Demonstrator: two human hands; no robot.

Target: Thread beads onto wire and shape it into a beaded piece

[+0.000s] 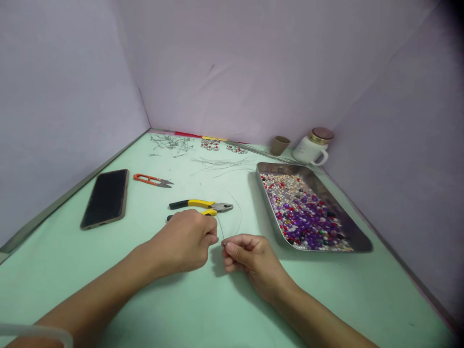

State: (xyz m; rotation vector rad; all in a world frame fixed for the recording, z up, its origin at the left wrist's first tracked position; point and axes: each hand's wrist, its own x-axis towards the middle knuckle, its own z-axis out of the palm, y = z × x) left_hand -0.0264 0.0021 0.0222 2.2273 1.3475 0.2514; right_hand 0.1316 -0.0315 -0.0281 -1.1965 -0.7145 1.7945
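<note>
My left hand [186,239] and my right hand [248,256] meet low over the green table [152,290], fingers pinched together. Between them runs a thin wire [222,231] that loops up toward the pliers. Both hands pinch this wire; a tiny bead may sit at the right fingertips, too small to tell. Yellow-handled pliers [201,205] lie just behind my left hand. A metal tray [358,237] full of purple, red and white beads sits to the right of my right hand.
A dark phone [106,197] lies at the left, orange thread snips [152,180] beside it. Loose wires and pins [170,142] and small beaded pieces [210,144] lie at the back. A white lidded mug [311,147] and a small brown cup [280,144] stand near the wall.
</note>
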